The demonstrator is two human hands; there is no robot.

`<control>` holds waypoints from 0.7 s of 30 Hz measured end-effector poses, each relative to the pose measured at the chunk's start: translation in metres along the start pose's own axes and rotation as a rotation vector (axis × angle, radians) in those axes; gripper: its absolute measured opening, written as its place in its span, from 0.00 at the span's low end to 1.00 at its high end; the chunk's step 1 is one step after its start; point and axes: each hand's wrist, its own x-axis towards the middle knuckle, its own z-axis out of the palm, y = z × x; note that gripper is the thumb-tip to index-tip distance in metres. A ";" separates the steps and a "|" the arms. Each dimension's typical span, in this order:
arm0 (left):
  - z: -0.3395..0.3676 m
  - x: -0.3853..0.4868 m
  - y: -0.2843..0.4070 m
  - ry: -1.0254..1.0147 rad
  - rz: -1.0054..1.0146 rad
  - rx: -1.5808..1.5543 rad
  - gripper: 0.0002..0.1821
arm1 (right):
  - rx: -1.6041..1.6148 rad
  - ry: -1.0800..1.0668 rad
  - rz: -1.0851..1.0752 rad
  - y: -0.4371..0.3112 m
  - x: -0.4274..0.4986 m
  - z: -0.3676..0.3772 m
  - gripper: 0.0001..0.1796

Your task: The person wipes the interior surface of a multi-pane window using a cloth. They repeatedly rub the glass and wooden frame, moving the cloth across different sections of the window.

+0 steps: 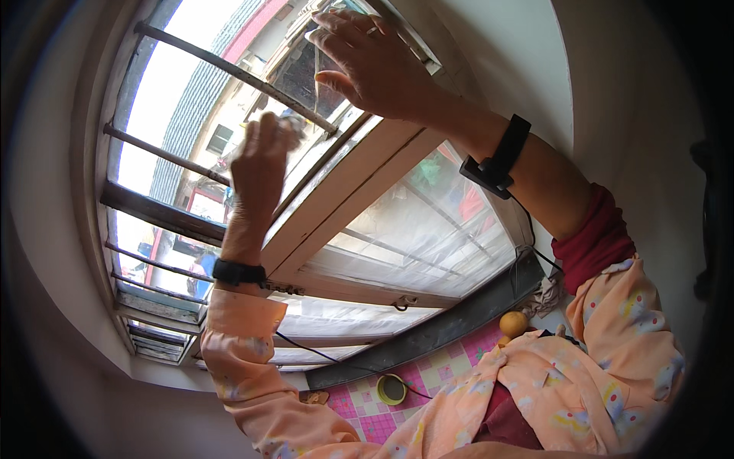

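My left hand (261,160) is raised at the barred window with its fingers curled. A small greyish wad (295,125), blurred and possibly crumpled cloth or paper, shows at its fingertips. Higher up, my right hand (373,66) spreads its fingers over the upper part of the wooden window frame (350,172); whether the fingertips touch the glass I cannot tell. Rusty metal bars (235,69) cross the opening behind the hands. Below is a wooden casement (287,258) with a hazy, whitish pane (401,229).
A dark ledge (424,333) runs under the window. Beneath it, a pink checked cover (427,367) bears a yellow-green cup or tin (391,389), a round yellowish fruit (514,325) and a crumpled cloth (545,298). A hook latch (404,303) sticks out from the casement. Thin black cables trail from both wrist straps.
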 end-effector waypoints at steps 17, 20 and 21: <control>0.006 0.012 0.020 0.007 -0.359 -0.424 0.05 | 0.077 0.074 -0.026 0.002 0.002 -0.005 0.23; 0.009 0.002 0.029 -0.003 -0.062 -0.207 0.04 | 0.074 0.035 -0.006 0.000 0.002 -0.009 0.23; 0.011 0.000 0.024 -0.018 -0.127 -0.230 0.04 | 0.054 0.012 -0.010 0.000 0.003 -0.010 0.23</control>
